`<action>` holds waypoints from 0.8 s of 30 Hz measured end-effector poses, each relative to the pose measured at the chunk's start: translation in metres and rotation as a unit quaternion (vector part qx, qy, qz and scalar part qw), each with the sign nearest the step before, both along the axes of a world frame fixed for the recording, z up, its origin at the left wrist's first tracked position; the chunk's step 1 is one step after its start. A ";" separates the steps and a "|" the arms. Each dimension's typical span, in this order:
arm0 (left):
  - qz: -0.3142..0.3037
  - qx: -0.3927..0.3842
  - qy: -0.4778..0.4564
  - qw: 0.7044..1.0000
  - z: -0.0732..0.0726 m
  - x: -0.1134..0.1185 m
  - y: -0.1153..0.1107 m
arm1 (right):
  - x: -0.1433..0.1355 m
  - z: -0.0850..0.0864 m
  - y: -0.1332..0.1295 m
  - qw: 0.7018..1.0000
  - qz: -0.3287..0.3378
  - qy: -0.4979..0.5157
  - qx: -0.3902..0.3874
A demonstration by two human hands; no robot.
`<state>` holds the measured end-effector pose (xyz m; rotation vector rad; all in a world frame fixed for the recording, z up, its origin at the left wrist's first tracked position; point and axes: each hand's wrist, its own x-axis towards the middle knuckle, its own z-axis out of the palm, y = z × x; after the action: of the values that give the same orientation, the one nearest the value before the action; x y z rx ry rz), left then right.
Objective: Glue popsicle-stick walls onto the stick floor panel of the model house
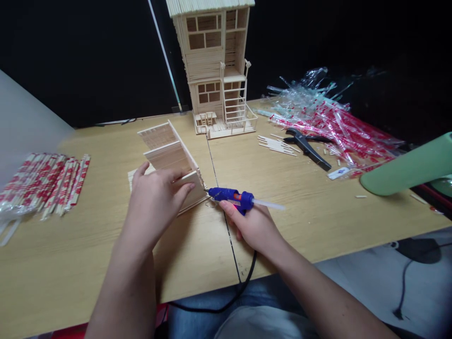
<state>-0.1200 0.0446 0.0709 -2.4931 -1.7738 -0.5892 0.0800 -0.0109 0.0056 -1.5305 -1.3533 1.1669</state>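
- Left hand [155,193]: grip pinching top edge of model's [169,157] near wall [192,195].
- Right hand [252,223]: grip wrapped round glue gun [226,194], nozzle [206,190] right by wall's edge.
- Model sits on tabletop [88,263], nearer than house [206,66].
- Model probably light, stiff, fragile at joints; best held by wall edges, away from nozzle.

House [205,59] roof cut off at far edge; chopsticks [52,181] cut off left, green cylinder [406,167] right. Left hand [153,190] hides part of model [167,157]; right hand [259,226] covers glue gun [226,194] grip. Nozzle contact too small to tell.
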 end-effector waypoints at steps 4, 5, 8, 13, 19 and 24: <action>-0.004 -0.002 -0.005 1.000 0.000 -0.001 0.000 | 0.000 0.002 0.001 1.000 -0.005 -0.009 -0.002; -0.005 -0.003 -0.006 1.000 0.000 -0.001 0.000 | 0.000 0.002 0.001 1.000 -0.005 -0.009 -0.003; -0.007 -0.001 -0.005 1.000 0.000 -0.001 0.000 | 0.000 0.003 0.001 1.000 -0.003 -0.004 -0.002; -0.005 -0.002 0.003 1.000 0.001 0.000 0.000 | 0.002 0.005 0.002 1.000 0.005 -0.021 0.001; -0.003 0.002 -0.003 1.000 -0.002 -0.001 0.000 | 0.003 0.007 0.005 0.999 0.017 -0.045 0.015; 0.008 0.003 -0.004 1.000 -0.003 -0.001 0.001 | 0.004 0.011 0.007 0.993 0.043 -0.108 0.035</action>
<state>-0.1209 0.0460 0.0680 -2.4726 -1.7907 -0.6024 0.0845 -0.0038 0.0170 -1.5969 -1.6002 1.0179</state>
